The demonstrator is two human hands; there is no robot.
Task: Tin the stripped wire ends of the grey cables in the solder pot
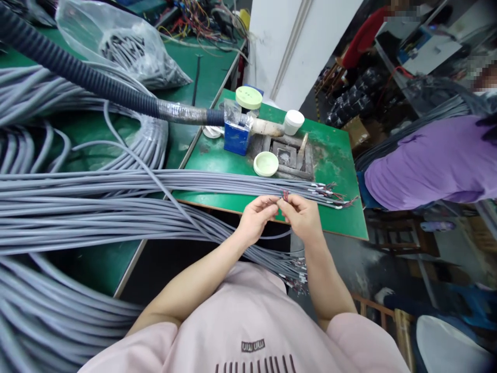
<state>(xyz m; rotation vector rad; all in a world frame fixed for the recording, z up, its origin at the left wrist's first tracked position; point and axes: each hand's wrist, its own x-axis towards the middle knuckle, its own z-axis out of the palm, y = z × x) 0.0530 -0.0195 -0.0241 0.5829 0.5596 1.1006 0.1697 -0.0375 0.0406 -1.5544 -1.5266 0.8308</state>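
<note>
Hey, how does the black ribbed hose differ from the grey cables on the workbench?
The black corrugated hose is one thick tube, while the grey cables are many thinner lines in bundles. The hose is ribbed with a foil-wrapped stretch; the cables look smooth. The cables end in fine coloured wires; the hose shows no such wires. Both are long and run above the green workbench.

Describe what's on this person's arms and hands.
The left hand and right hand are bare, with no gloves, and the forearms are uncovered. The short sleeves belong to a pale pink T-shirt with dark printed lettering and dark stripes on its chest.
</note>
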